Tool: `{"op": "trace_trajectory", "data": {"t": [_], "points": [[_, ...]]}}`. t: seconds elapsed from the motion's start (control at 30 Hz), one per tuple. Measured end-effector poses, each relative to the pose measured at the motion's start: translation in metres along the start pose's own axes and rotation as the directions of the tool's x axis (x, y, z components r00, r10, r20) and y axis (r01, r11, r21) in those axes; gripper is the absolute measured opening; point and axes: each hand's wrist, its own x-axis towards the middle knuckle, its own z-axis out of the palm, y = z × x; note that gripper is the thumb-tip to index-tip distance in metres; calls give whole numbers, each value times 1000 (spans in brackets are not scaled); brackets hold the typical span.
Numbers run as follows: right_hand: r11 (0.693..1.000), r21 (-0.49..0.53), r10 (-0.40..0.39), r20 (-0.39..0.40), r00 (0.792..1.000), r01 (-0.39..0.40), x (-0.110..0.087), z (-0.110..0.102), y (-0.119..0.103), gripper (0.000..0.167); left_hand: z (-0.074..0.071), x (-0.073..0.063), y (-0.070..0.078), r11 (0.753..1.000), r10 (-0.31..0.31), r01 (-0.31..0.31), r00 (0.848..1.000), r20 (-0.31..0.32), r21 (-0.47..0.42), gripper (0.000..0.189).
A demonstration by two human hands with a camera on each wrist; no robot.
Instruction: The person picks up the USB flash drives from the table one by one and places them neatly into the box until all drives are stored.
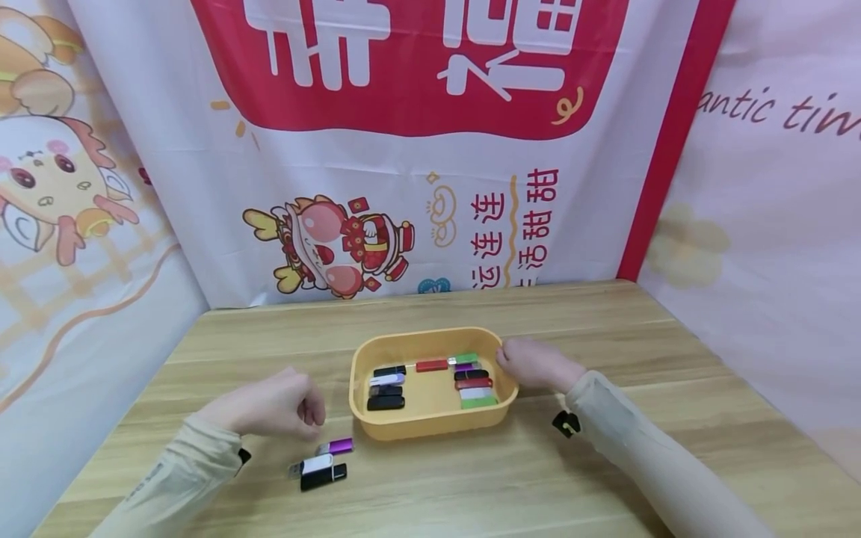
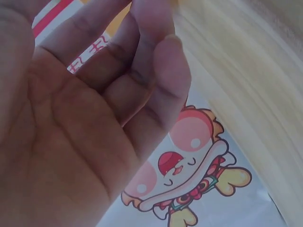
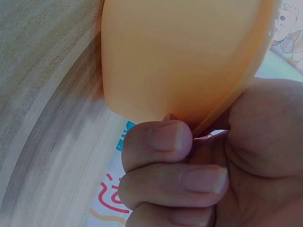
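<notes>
My right hand (image 1: 538,364) grips the right end of a yellow plastic basket (image 1: 430,429), its fingers curled at the rim in the right wrist view. Inside, dark USB sticks (image 1: 386,403) and a whitish one (image 1: 386,379) lie in a left column. Red, black, purple, white and green USB sticks (image 1: 478,402) line the right, with a red stick (image 1: 431,365) at the back wall. Left of the basket, my left hand (image 1: 276,407) hovers with loosely bent fingers, holding nothing visible. Close below it lie a purple USB stick (image 1: 341,446), a white one (image 1: 316,465) and a black one (image 1: 324,478).
The wooden table (image 1: 430,493) carries the basket and the loose sticks. A printed cloth (image 1: 377,164) hangs behind its back edge, with more printed cloth at both sides. A small black object with a yellow mark (image 1: 566,424) shows beside the right wrist.
</notes>
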Motion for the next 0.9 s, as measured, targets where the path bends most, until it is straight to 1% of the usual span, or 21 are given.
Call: {"op": "trace_trajectory", "data": {"t": [0.17,0.47,0.7,0.9], "points": [[1000,0,8,3,1000,-8,0,0,0,32,5,3,2,999,5,-5,1000,22,-36,13],[1000,-5,10,7,1000,-10,2,-1,1,34,6,3,1,999,-6,7,1000,27,-33,14],[1000,-9,14,6,1000,-14,1,0,1,34,7,3,3,999,12,-10,999,42,-46,14],[1000,-10,20,12,1000,-20,2,0,0,34,8,3,4,999,4,-2,999,47,-49,13]]}}
